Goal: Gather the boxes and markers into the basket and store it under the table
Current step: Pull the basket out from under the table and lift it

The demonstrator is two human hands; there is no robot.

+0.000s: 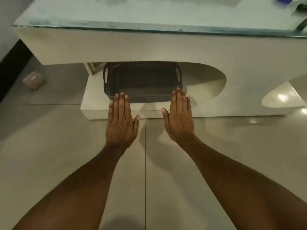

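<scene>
Both hands, left [120, 123] and right [180, 120], lie flat (fingers spread, empty) at the basket [141, 80] near rim under the table [149, 45].

Left hand [120, 123] and right hand [180, 121] flat, palms down, fingers [122, 103] extended.

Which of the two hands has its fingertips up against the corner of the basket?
The right hand: its fingertips reach the near right corner of the basket. The left hand meets the near wall further in from its corner.
</scene>
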